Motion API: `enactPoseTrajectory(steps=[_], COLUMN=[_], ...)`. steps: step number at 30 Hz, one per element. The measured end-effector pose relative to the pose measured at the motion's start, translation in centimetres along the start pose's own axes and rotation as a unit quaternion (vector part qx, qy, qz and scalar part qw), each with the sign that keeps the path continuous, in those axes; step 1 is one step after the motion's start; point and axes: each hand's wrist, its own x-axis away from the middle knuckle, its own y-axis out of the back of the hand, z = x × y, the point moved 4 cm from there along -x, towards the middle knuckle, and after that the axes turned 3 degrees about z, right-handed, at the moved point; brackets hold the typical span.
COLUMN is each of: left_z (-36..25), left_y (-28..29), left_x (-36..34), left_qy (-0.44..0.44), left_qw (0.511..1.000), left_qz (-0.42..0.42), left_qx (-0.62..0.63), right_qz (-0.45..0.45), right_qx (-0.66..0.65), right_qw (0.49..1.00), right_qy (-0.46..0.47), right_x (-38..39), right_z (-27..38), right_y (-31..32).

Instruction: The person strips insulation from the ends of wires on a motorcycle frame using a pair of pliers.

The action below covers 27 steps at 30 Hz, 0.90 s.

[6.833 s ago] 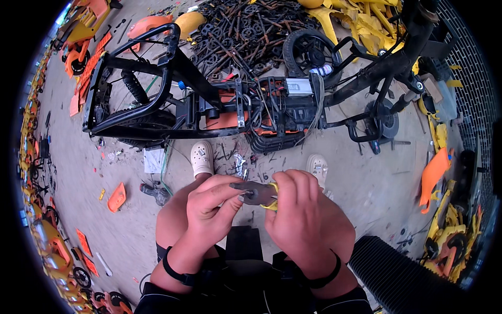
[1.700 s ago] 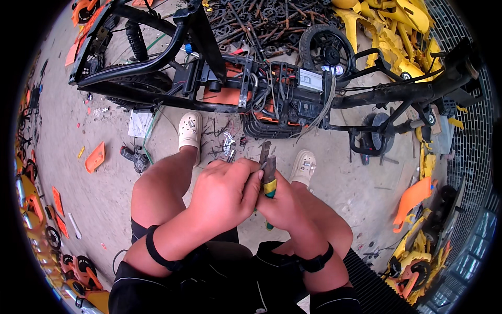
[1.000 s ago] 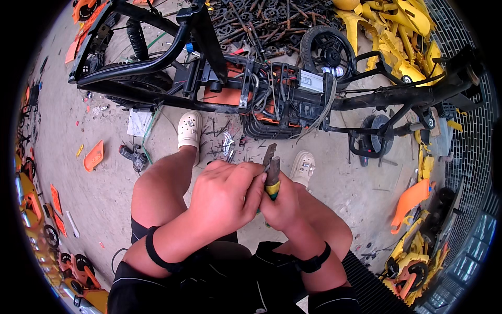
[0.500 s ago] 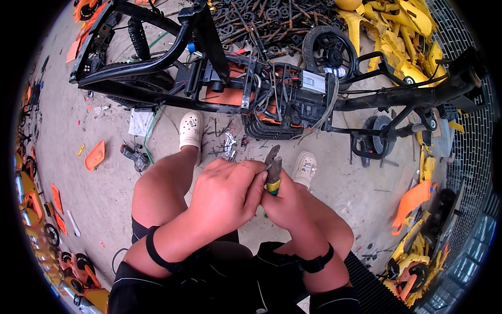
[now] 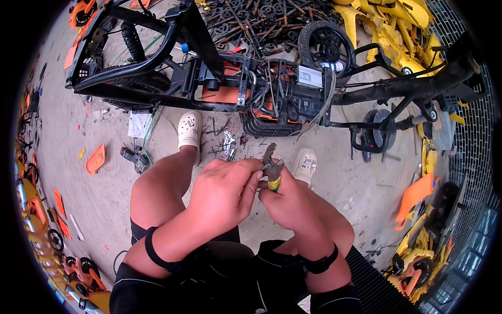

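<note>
Wrapped round a pair of pliers [image 5: 272, 170] with yellow-and-green grips, my right hand [image 5: 288, 205] is closed. The dark metal jaws point up and away, and they look parted. My left hand [image 5: 222, 184] is closed in a pinch right beside the jaws. Something small and greyish shows at its fingertips, too small to name. Both hands are close together above my knees. Beyond them a stripped black vehicle frame [image 5: 172, 97] lies across the floor, with a silver box [image 5: 309, 76] and loose cables on it.
A cordless drill [image 5: 135, 158] and an orange panel [image 5: 95, 159] lie on the floor to the left. A loose wheel [image 5: 327, 49] leans behind the frame. Rusty metal parts [image 5: 251, 21] are heaped at the back, and yellow panels [image 5: 400, 36] at the back right.
The pliers have turned in my right hand, and their jaws appear wider apart. My left hand keeps its pinch beside them. The view has shifted slightly.
</note>
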Motion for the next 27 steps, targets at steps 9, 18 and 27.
enactPoseTrajectory(steps=[9, 18, 27], left_z=[0.1, 0.7, 1.1], left_y=[-0.6, -0.5, 0.2], left_x=[0.2, 0.4, 1.2], left_qy=[0.017, 0.042, 0.187], left_qw=[1.0, 0.998, 0.939], left_qz=[-0.005, 0.03, 0.111], left_qx=[-0.015, 0.04, 0.267], right_qz=[-0.01, -0.052, -0.107], right_qx=[-0.004, 0.058, 0.0], right_qw=[1.0, 0.997, 0.994], right_qy=[0.01, -0.011, -0.025], right_x=[-0.4, -0.1, -0.3], right_z=[-1.6, -0.1, -2.3], right_y=[-0.5, -0.4, 3.0])
